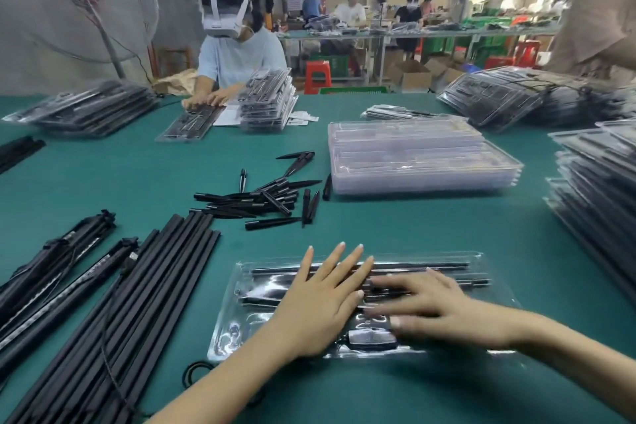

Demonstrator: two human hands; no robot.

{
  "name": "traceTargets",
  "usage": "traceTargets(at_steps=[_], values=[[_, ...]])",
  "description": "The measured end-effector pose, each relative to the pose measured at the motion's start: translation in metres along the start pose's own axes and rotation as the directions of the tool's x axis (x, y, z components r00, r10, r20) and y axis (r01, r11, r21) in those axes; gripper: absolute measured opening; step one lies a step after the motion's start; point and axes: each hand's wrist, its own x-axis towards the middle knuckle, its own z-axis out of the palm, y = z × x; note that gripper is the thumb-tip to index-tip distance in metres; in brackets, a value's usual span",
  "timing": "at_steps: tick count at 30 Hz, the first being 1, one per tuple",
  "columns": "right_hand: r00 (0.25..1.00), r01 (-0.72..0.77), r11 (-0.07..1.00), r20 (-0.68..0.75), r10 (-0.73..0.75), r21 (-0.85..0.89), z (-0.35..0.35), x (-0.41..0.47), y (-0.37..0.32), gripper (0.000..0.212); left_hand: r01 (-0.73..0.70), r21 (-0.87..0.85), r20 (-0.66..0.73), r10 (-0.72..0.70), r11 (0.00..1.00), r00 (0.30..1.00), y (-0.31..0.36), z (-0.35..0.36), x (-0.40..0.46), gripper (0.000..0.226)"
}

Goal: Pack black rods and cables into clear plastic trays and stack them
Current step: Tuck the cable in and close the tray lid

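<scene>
Two hands press flat on a clear tray [488, 289] near the desk's [430, 227] front edge. Left hand [320, 306] and right hand [437, 313] have straight, open fingers holding nothing, likely pushing the black rods [413, 267] down into their slots. More long rods [144, 289] lie left. Empty trays [420, 158] wait behind, nothing blocking them.

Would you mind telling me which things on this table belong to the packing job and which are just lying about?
Belonging to the job:
left hand and right hand, flat on the filled tray
long black rods
cable bundles
short black spikes
empty clear trays
packed stacks

Just lying about:
standing fan
red stool
cardboard boxes
</scene>
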Motion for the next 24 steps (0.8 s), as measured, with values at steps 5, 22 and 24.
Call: traceTargets(at_steps=[5,22,24], values=[[0.882,-0.393,0.911,-0.230,0.411,0.122,0.004,0.029,-0.013,0.092,0.010,0.012,-0.014,-0.010,1.000,1.000,0.002,-0.001,-0.001,0.055],[0.834,-0.549,0.836,0.049,0.549,-0.022,-0.015,0.058,-0.022,0.118,-0.021,-0.107,0.072,0.029,0.994,0.997,-0.006,-0.004,0.006,0.065],[0.831,-0.554,0.832,0.046,0.555,-0.026,-0.015,0.060,-0.023,0.116,-0.019,-0.140,0.125,0.036,0.990,0.991,-0.008,-0.006,0.009,0.077]])
